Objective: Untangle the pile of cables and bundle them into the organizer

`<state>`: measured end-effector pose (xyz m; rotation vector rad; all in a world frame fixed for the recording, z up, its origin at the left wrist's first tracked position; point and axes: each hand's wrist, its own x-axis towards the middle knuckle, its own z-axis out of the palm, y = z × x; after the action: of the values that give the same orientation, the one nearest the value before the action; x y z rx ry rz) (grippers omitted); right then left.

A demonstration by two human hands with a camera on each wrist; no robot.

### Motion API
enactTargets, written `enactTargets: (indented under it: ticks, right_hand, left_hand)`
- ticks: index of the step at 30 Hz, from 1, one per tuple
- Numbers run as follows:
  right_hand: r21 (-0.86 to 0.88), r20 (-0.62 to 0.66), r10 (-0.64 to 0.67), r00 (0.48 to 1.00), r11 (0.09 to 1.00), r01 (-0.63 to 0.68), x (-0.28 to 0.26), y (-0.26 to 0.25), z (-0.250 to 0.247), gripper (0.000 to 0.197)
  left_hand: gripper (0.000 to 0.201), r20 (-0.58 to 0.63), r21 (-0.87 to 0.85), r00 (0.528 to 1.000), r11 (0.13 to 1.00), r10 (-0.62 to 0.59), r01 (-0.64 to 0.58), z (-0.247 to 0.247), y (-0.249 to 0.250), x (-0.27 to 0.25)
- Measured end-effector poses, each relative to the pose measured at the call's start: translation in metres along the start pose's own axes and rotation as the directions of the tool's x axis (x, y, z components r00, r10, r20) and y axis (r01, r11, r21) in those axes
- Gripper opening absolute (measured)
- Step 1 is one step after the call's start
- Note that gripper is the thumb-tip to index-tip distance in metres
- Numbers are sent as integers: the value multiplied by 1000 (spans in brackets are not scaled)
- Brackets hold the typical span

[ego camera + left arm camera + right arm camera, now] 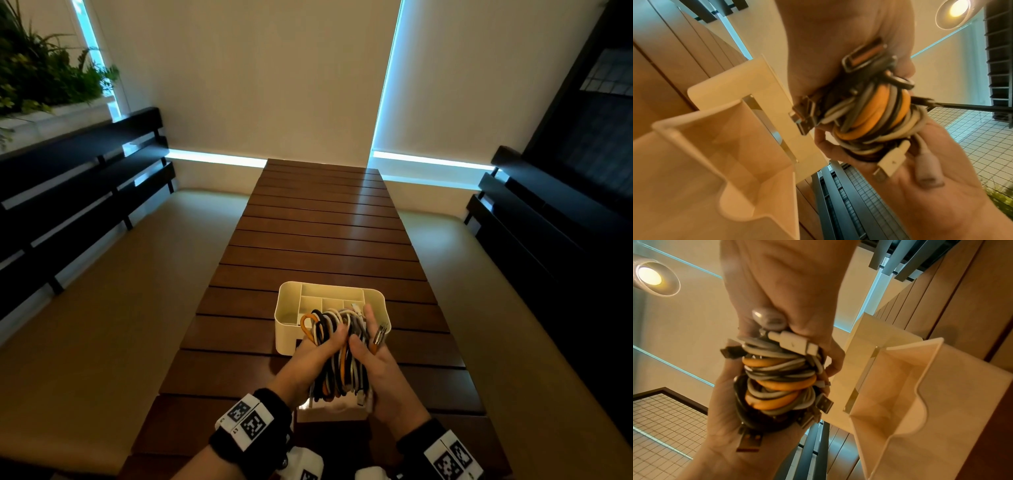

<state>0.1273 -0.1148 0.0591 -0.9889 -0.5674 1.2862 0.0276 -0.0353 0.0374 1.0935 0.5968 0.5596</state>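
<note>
A coiled bundle of orange, black, white and grey cables (337, 359) is held between both my hands, just above the near rim of the cream organizer (286, 318). My left hand (313, 356) grips the bundle's left side, thumb over the top. On the other side my right hand (380, 363) clasps it, fingers reaching toward the organizer. USB plugs stick out of the coil (873, 116); a white plug (890, 160) lies in my left palm (920, 186). In the right wrist view the bundle (779, 378) rests in my right palm (721, 402). The organizer's compartments (900, 386) look empty.
The organizer stands near the front of a long dark wooden slatted table (318, 240). Beige cushioned benches (137, 274) with dark slatted backrests run along both sides. A planter with green plants (41, 75) sits at the far left.
</note>
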Motion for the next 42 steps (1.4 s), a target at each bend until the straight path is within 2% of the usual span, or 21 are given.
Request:
enactTargets:
  ticks: [2, 4, 6, 9, 11, 12, 14, 16, 19, 21, 24, 27, 28, 32, 35, 37, 38, 39, 40, 41, 42]
  right_hand:
    - [-36, -26, 16, 1000, 999, -17, 4, 0, -1, 31]
    - [-121, -39, 25, 999, 992, -29, 9, 3, -6, 68]
    - [-231, -41, 25, 999, 972, -34, 15, 5, -9, 91]
    - [-402, -63, 31, 998, 914, -54, 21, 10, -13, 110]
    - [-387, -48, 35, 998, 921, -51, 20, 10, -13, 94]
    - [-372, -40, 36, 999, 927, -49, 19, 12, -15, 78]
    - [-385, -54, 17, 998, 922, -36, 15, 12, -14, 53]
    - [-403, -124, -24, 992, 915, -28, 15, 16, -16, 43]
    - [-401, -223, -59, 973, 915, -37, 19, 23, -17, 38]
    - [-419, -233, -84, 969, 908, -23, 21, 20, -16, 36]
    - [-420, -211, -106, 972, 907, 7, 25, 15, -15, 36]
    - [-421, -239, -113, 964, 907, 2, 28, 14, -17, 31]
    - [-424, -246, -116, 962, 906, 1, 29, 14, -19, 30]
    - [-381, -239, -72, 968, 924, -25, 33, 14, -25, 32]
    - [-429, -223, -88, 971, 903, -17, 35, 8, -31, 39]
    - [-582, -193, -155, 969, 813, 14, 40, 7, -38, 52]
    - [-657, -184, -172, 968, 754, 9, 41, 8, -41, 59]
    - [-717, -179, -173, 969, 697, -8, 42, 9, -41, 65]
    - [-775, -162, -176, 971, 631, -15, 43, 12, -41, 69]
    - [-841, -128, -181, 975, 541, -10, 44, 15, -40, 73]
    - [-906, -75, -179, 981, 423, 8, 44, 18, -37, 77]
  left_hand:
    - [39, -5, 16, 1000, 1000, 10, -10, 3, 0, 0]
    - [45, -8, 46, 1000, 999, 10, -9, 7, -1, -1]
    - [68, -13, 78, 1000, 997, -26, 27, 8, -4, -2]
    - [113, -24, 155, 998, 986, -65, 68, 9, -8, -1]
    - [126, -47, 112, 995, 989, -86, 91, 8, -8, 0]
    - [120, -53, 64, 994, 993, -100, 103, 9, -5, -1]
    - [91, -22, -16, 995, 995, -99, 99, 12, 2, -4]
    - [71, -8, -40, 994, 993, -111, 110, 17, 8, -6]
    - [56, -3, -53, 991, 990, -133, 133, 20, 7, 0]
    - [60, -36, -82, 987, 985, -158, 155, 20, 3, 7]
    - [64, -161, -161, 975, 979, -153, 127, 19, -3, 20]
    - [36, -297, -46, 949, 995, -102, 92, 20, -7, 28]
    - [33, -313, 10, 945, 994, -97, 105, 19, -5, 28]
    - [51, -145, 120, 974, 974, -174, 192, 9, 3, 27]
    - [50, -59, 282, 987, 946, -149, 159, -14, 8, 22]
    - [36, -68, 452, 992, 884, -104, 124, -26, 4, 17]
    - [27, -96, 574, 993, 812, -67, 110, -32, -1, 15]
    - [21, -137, 714, 990, 691, -22, 114, -39, -7, 14]
    - [24, -167, 837, 986, 529, 5, 139, -44, -16, 13]
    - [34, -171, 911, 985, 382, 16, 152, -47, -24, 10]
    - [46, -167, 939, 986, 306, 4, 157, -48, -33, 9]
